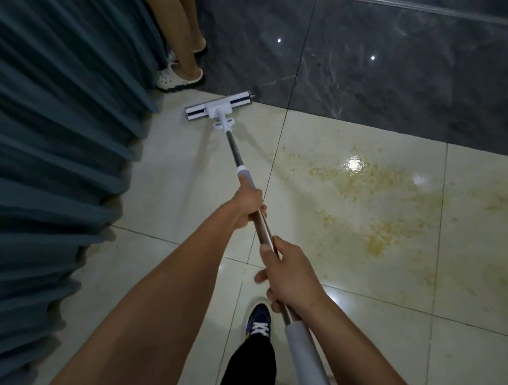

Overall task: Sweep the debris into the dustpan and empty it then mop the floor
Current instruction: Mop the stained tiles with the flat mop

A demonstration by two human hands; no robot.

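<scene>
A: Mop [219, 107] — where is it sitting?

B: Its flat white head is lying on the pale tiled floor [161, 200], right at the edge where the dark marble tiles [358, 60] are starting, near a teal curtain [43, 149].

A: And the hands?

B: Both are gripping the metal pole [233, 146]. The left hand [249, 205] is wrapping it further down toward the head; the right hand [287, 273] is holding it nearer the white foam grip [307, 359].

A: Anything around it?

B: A yellowish smear [370, 200] is spreading over the tiles to the right of the pole. Another person's feet in white clogs [179, 77] are standing by the curtain, beyond the mop head.
</scene>
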